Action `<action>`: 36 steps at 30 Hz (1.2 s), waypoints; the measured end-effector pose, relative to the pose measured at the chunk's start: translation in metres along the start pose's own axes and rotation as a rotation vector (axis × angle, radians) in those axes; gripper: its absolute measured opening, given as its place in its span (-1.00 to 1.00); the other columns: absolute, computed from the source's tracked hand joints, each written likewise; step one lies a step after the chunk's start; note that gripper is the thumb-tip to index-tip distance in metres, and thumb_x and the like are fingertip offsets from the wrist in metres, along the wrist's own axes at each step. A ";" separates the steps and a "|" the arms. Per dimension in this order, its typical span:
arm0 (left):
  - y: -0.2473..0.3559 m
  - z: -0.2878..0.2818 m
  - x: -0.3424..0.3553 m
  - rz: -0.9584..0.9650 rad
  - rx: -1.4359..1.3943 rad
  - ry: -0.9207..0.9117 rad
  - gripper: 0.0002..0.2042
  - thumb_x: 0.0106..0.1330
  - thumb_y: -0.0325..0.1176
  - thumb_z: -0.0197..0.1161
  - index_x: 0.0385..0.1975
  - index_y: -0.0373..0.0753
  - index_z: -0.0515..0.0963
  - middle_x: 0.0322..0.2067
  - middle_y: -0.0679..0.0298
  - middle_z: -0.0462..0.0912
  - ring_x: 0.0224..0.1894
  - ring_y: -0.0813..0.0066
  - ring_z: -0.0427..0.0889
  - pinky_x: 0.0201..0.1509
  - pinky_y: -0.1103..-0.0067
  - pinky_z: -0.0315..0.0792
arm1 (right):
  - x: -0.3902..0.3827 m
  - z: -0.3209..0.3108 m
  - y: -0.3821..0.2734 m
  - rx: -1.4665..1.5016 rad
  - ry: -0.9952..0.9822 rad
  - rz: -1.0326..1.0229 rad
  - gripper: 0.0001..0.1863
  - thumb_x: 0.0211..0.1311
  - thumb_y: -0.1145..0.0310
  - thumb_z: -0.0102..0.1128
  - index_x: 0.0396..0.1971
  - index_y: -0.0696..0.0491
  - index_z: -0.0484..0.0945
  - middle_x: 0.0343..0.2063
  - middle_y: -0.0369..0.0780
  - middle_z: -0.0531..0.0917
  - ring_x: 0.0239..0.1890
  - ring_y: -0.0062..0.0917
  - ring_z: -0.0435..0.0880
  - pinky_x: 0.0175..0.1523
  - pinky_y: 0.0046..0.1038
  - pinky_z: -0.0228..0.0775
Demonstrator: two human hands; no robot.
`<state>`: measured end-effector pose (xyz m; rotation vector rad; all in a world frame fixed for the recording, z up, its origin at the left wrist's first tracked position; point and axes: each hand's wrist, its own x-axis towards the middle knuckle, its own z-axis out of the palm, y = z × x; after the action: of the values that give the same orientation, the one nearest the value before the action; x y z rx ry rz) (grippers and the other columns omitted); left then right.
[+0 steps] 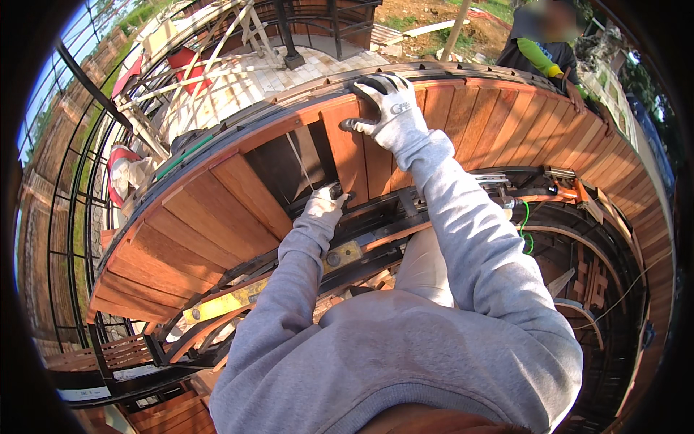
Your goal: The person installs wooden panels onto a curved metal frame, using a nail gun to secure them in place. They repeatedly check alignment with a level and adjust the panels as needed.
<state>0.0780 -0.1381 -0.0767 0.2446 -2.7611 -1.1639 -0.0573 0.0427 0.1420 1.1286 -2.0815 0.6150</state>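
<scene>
Reddish-brown wooden planks (pixel 217 217) lie side by side along a curved dark metal frame (pixel 408 202). A gap (pixel 271 170) in the row bares dark framing beneath. At the gap's right edge is one wooden plank (pixel 350 155). My left hand (pixel 323 208), in a white glove with dark fingertips, has its fingers curled at that plank's near end; the fingers are partly hidden. My right hand (pixel 390 112), in a similar glove, lies over the far ends of the planks with fingers spread, close to the outer rim.
A yellow spirit level (pixel 231 300) lies under my left forearm. An orange tool (pixel 571 192) and a green cord (pixel 528 228) are at the right. Another person (pixel 542 50) is beyond the far rim. Black railings (pixel 69 188) curve along the left.
</scene>
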 end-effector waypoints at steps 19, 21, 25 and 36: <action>0.008 0.000 -0.005 -0.075 -0.005 0.039 -0.62 0.20 -0.32 0.44 0.01 -0.24 0.60 -0.12 0.09 0.70 -0.03 0.12 0.67 0.09 0.37 0.51 | 0.005 -0.012 -0.007 -0.066 -0.236 0.075 -0.13 0.06 -0.38 0.25 0.30 -0.15 0.42 0.30 -0.22 0.44 0.42 -0.27 0.25 0.54 -0.11 -0.15; 0.024 -0.003 -0.009 -0.055 -0.039 0.080 -0.59 0.20 -0.30 0.45 0.03 -0.25 0.59 -0.11 0.09 0.71 -0.01 0.16 0.68 0.11 0.40 0.52 | 0.001 -0.014 -0.002 -0.089 -0.244 0.090 -0.13 0.05 -0.38 0.25 0.30 -0.15 0.42 0.30 -0.22 0.44 0.42 -0.27 0.25 0.54 -0.11 -0.14; 0.017 -0.014 -0.030 0.163 -0.462 0.441 -0.65 0.22 -0.44 0.42 0.01 -0.32 0.58 -0.18 0.14 0.73 -0.11 0.38 0.73 0.02 0.49 0.60 | 0.006 -0.011 -0.007 -0.088 -0.222 0.085 -0.13 0.05 -0.38 0.25 0.30 -0.16 0.42 0.30 -0.23 0.44 0.42 -0.28 0.25 0.53 -0.11 -0.13; 0.295 -0.191 -0.136 0.708 -0.686 -0.387 -0.84 0.10 -0.42 0.46 -0.52 -0.33 0.60 -0.58 0.25 0.57 -0.50 0.26 0.57 -0.35 0.44 0.43 | -0.001 -0.004 -0.003 -0.044 0.014 -0.025 -0.23 -0.08 -0.19 0.50 0.15 -0.13 0.57 0.10 -0.19 0.62 0.21 -0.20 0.50 0.35 -0.09 0.23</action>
<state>0.2183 -0.0407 0.2596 -1.0151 -2.1503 -1.9089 -0.0527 0.0446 0.1442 1.1205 -2.0567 0.5610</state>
